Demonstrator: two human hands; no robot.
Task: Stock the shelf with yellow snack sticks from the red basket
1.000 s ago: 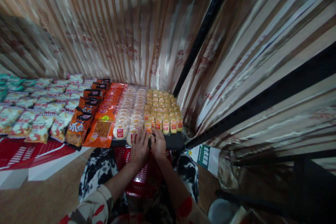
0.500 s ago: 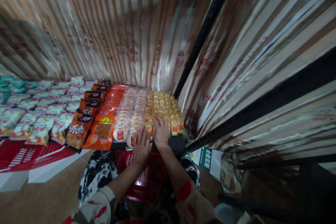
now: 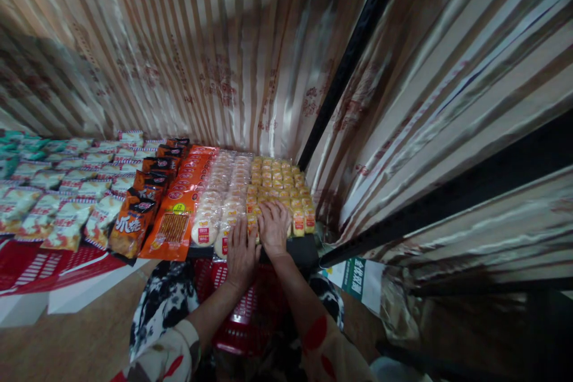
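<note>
My left hand [image 3: 242,253] lies with fingers stretched forward over the front of a clear-wrapped pack of round white cakes [image 3: 221,243], at its border with the yellow packs. Just right of it, my right hand [image 3: 274,230] rests on the wrapped yellow snack cakes [image 3: 273,176], its fingers extended and slightly curved over their front end. A yellow pack with a red label [image 3: 251,215] shows between the two hands. What lies under the palms and fingertips is hidden. The packs stand in rows on a dark shelf [image 3: 301,250].
Left of the cakes stand orange bags of stick snacks [image 3: 173,228], dark orange-and-black bags [image 3: 132,224] and several white snack bags [image 3: 67,221]. A red basket [image 3: 239,334] sits below the shelf between my knees. Black posts [image 3: 353,59] and a striped curtain [image 3: 233,42] border the shelf.
The view has shifted slightly. Both hands stay at almost the same place on the packs, with the right fingers a little lower in the picture.
</note>
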